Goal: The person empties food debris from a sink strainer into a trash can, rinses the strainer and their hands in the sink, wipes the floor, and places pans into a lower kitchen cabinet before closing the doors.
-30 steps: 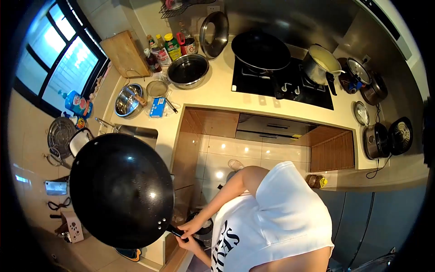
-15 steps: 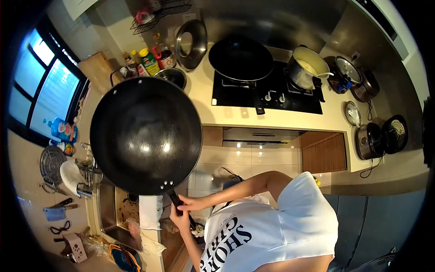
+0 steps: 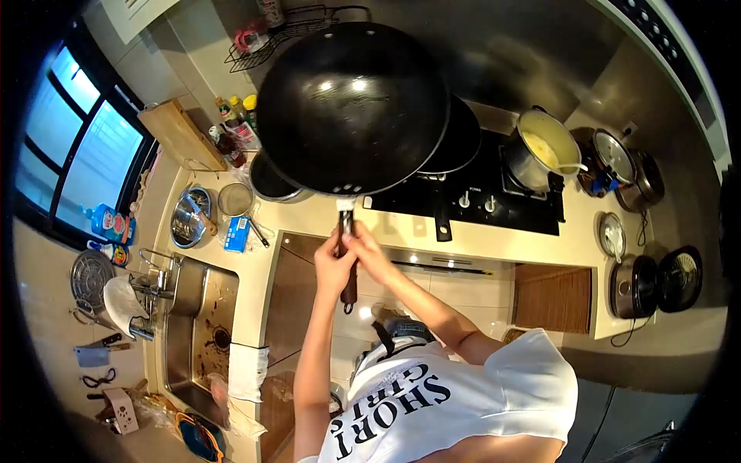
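One wok (image 3: 351, 116), judged heavy and rigid, is suitably gripped by its handle (image 3: 350, 288) in left hand (image 3: 333, 267) and right hand (image 3: 369, 253).

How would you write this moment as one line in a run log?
left hand: gripping wok handle | right hand: gripping same handle | wok: held up, partly hiding pan on stove | pot: on stove

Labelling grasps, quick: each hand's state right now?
Left hand: closed, holding the wok by its handle.
Right hand: closed, holding the same handle.
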### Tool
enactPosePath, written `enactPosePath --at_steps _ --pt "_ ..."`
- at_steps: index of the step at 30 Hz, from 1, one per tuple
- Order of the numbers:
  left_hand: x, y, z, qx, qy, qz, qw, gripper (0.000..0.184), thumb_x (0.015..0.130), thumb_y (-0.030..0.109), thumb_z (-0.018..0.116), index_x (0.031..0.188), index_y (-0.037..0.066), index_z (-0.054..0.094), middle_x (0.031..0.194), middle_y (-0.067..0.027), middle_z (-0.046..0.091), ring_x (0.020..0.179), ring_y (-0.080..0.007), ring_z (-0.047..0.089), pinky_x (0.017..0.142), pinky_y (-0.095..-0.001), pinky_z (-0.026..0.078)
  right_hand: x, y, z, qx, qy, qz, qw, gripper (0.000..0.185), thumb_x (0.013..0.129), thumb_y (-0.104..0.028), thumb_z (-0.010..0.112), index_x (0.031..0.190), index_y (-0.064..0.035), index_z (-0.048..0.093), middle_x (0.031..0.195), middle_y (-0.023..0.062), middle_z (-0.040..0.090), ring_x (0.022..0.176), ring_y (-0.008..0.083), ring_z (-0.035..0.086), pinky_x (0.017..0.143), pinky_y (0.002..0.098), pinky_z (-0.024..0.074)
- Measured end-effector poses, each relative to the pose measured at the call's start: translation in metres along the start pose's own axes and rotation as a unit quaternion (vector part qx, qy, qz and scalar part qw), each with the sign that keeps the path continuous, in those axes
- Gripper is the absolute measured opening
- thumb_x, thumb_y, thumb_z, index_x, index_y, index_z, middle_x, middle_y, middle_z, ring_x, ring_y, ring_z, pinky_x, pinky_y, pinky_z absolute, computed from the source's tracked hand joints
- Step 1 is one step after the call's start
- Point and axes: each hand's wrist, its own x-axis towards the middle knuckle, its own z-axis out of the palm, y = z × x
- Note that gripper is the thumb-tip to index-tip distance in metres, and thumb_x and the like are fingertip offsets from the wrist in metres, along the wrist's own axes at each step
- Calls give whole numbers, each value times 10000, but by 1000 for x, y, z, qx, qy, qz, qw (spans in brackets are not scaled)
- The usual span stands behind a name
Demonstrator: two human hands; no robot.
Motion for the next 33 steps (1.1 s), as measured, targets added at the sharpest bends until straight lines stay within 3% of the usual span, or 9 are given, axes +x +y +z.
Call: enactPosePath --at_steps 4,5,9,13,16,18,20,30,33 --pt "39 32 38 -43 -54 -29 997 223 723 89 573 914 -25 568 639 29 510 555 -32 443 487 -172 358 26 -23 -34 11 89 22 996 209 848 -219 446 977 -56 476 775 -4 525 606 29 467 444 147 320" --pt "49 23 44 -29 -65 -13 997 225 722 89 572 913 -31 567 637 25 515 548 -37 451 486 -176 364 31 -28 -38 39 95 -10 995 218 852 -223 450 963 -36 472 820 29 538 717 80 509 604 189 404" --pt "82 22 64 -13 -141 -52 989 220 715 89 569 883 -54 570 658 -5 550 559 -59 485 501 -199 397 44 -45 -57 67 167 -9 984 191 839 -220 471 931 -54 489 782 3 530 665 46 487 498 150 359" --pt "98 21 82 -19 -181 -74 980 183 724 76 566 854 -53 571 657 -32 559 554 -86 516 484 -208 412 54 -41 -81 64 200 -21 977 198 841 -240 466 920 -64 511 643 -45 480 420 -5 318 342 149 207" --pt "106 -4 95 -26 -193 -51 980 118 738 71 570 788 -35 564 619 -40 549 500 -89 503 451 -211 395 51 -31 -106 61 183 -11 981 237 835 -235 473 953 -36 523 838 6 563 640 35 485 474 145 327" --pt "107 -13 103 -13 -195 -35 980 110 743 73 569 764 -35 558 601 -37 544 482 -88 494 445 -211 379 48 -37 -102 78 238 -7 968 202 827 -238 493 883 -47 524 606 -51 446 429 4 330 350 160 214" --pt "112 -25 105 2 -198 -65 978 270 669 203 617 768 -47 594 630 -75 590 566 -107 534 548 -240 423 50 -28 -111 82 239 -17 967 201 823 -241 497 885 -51 522 621 -54 452 450 2 343 354 159 214" --pt "109 -36 114 10 -183 -78 980 172 716 122 595 658 -38 568 572 -46 561 484 -84 501 466 -216 395 49 -11 -132 86 242 6 967 140 805 -254 527 783 -121 492 588 -86 392 454 -5 313 362 162 195" --pt "106 -38 111 36 -179 -67 981 188 714 149 596 708 -38 579 614 -44 574 538 -85 512 519 -216 407 44 -11 -132 97 227 36 968 119 797 -205 528 837 -94 512 675 -51 492 479 2 370 376 167 214"
